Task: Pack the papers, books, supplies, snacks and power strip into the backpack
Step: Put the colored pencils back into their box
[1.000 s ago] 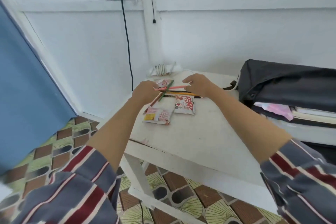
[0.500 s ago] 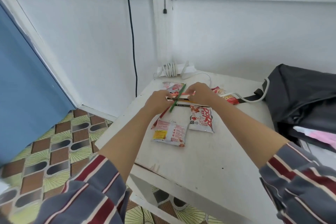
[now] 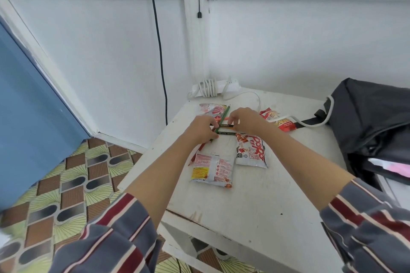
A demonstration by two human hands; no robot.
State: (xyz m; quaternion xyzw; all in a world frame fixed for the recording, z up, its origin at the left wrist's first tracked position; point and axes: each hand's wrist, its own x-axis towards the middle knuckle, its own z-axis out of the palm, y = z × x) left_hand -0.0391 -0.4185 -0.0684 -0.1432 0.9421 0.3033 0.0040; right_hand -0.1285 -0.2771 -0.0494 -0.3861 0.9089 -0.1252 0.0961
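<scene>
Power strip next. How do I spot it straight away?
Find the white painted table and follow it to its far corner, where the white walls meet. The long white plastic power strip lies there against them. Unlike the red-and-white snack packets nearer the front, it is plain white, with its own cable coiled round it.

Sleeves (image 3: 106, 237) slate-grey, broad maroon stripes, thin cream lines; forearms (image 3: 168, 168), left hand (image 3: 203, 127), right hand (image 3: 246, 121) bare.
</scene>
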